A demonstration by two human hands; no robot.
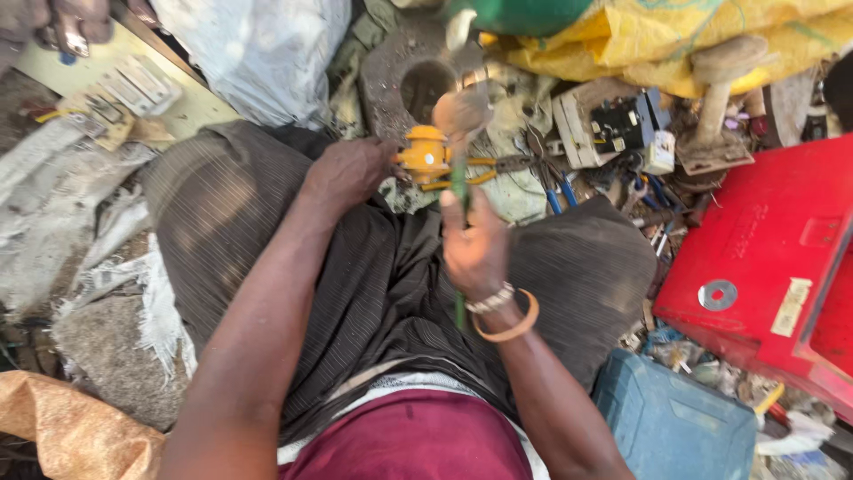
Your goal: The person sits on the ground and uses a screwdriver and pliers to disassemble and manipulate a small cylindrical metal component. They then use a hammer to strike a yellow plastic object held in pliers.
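My left hand (348,172) grips a small yellow round part (425,156) and steadies it in front of my knees. My right hand (474,242) is closed around the green handle of a hammer (460,116), whose blurred head hangs just above and to the right of the yellow part. Yellow-handled pliers (480,171) lie right behind the part. A bangle and a bead bracelet sit on my right wrist. My legs, in dark striped cloth, fill the middle of the view.
A red metal box (764,258) stands at the right, a blue case (675,422) below it. An electrical box (613,124), blue-handled pliers (555,191) and loose tools lie behind. A stone with a round hole (418,76), yellow sacking, a white sack and another person's hand (67,22) surround me.
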